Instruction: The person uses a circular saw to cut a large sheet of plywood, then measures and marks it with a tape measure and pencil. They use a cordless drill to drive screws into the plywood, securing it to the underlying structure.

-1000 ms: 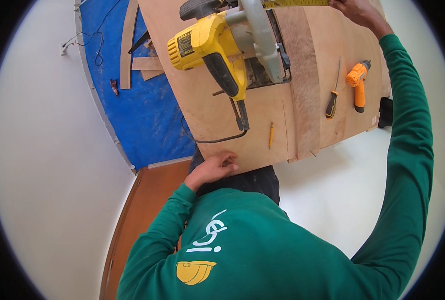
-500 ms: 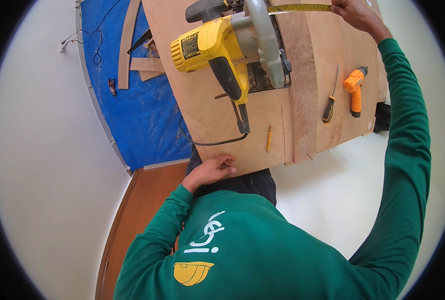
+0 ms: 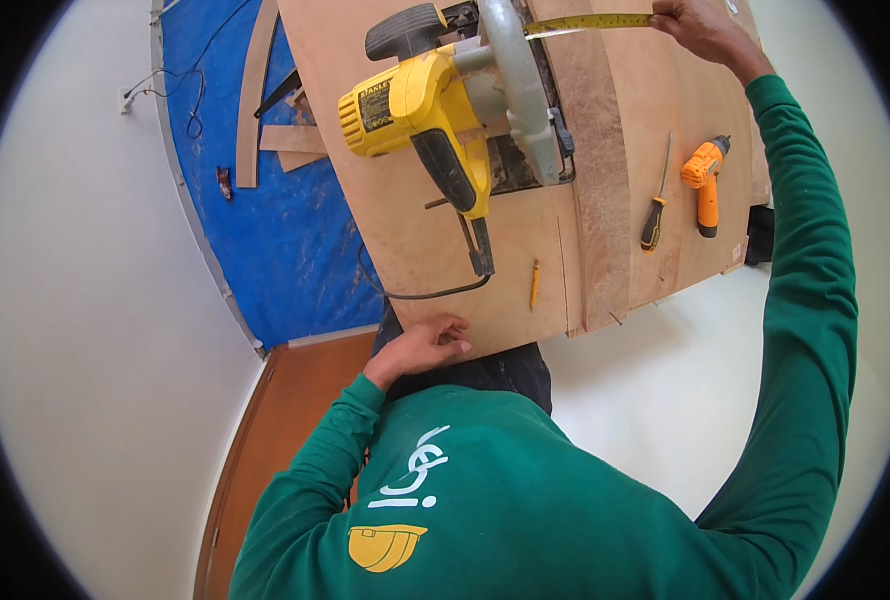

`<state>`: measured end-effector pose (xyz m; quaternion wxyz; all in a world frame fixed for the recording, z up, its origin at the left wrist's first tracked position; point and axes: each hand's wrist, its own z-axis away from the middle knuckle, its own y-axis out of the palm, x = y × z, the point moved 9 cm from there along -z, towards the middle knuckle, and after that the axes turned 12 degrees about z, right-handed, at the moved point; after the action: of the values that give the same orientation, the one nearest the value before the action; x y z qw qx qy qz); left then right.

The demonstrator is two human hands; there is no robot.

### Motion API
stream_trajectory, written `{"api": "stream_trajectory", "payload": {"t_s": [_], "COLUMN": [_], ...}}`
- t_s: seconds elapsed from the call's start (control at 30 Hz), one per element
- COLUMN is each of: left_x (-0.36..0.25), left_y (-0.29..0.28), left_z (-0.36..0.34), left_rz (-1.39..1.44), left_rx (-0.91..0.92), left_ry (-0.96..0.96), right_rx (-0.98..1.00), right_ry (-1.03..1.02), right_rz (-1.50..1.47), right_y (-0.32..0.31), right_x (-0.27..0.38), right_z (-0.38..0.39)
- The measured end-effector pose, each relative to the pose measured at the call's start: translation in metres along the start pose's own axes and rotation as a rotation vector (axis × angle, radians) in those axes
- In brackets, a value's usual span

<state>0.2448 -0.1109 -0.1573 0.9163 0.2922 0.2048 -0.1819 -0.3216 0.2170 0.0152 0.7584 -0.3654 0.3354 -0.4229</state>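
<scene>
While the left hand [image 3: 423,345] lies flat with fingers loosely curled on the near edge of the board [image 3: 435,250], seemingly to steady it, a pencil [image 3: 534,283] lies just beyond, within easy reach. Farther out, the saw [image 3: 445,110] rests on the board between both hands. To its right lie a screwdriver [image 3: 655,205] and a drill [image 3: 705,180]. Farthest, the right hand [image 3: 700,30] pinches the tape [image 3: 585,21], stretched taut leftward across the board behind the saw.

Matt, smooth plywood sheet [image 3: 435,250] — glossy yellow plastic saw [image 3: 435,100] — its grey metal guard.
</scene>
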Motion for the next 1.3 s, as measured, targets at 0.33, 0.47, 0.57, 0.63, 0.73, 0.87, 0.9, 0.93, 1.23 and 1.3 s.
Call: {"api": "stream_trajectory", "payload": {"t_s": [0.33,0.47,0.57,0.63,0.73,0.87,0.9,0.93,1.23,1.3], "left_x": [-0.001,-0.001,-0.004,-0.004,-0.003,-0.003,-0.004,-0.005,-0.009,-0.008], "left_y": [0.000,-0.001,-0.002,-0.003,-0.003,-0.002,-0.003,-0.003,-0.003,-0.002], "left_z": [0.001,0.002,0.002,0.002,0.001,0.001,0.002,0.002,0.004,0.003], "left_rz": [0.008,0.006,-0.007,-0.010,0.009,0.016,0.003,0.003,0.010,0.004], "left_rx": [0.004,-0.003,0.005,0.009,0.017,0.028,0.020,0.016,0.026,0.039], "left_ry": [-0.013,-0.020,0.001,0.005,0.005,0.020,0.038,0.050,0.063,0.053], "right_rx": [0.014,0.014,-0.049,-0.067,-0.057,-0.044,-0.043,-0.046,-0.001,-0.010], "right_ry": [0.038,0.020,-0.052,-0.070,-0.060,-0.041,-0.024,-0.037,-0.004,-0.006], "right_rz": [0.022,0.012,-0.013,-0.003,0.031,-0.010,-0.037,-0.033,-0.014,-0.003], "right_y": [0.001,0.006,0.007,0.007,0.009,0.011,0.011,0.011,0.007,0.005], "right_x": [-0.003,-0.001,0.004,0.004,0.001,-0.001,-0.002,-0.001,0.003,0.005], "right_z": [0.001,-0.004,-0.005,-0.007,-0.008,-0.007,-0.007,-0.007,-0.002,-0.001]}}
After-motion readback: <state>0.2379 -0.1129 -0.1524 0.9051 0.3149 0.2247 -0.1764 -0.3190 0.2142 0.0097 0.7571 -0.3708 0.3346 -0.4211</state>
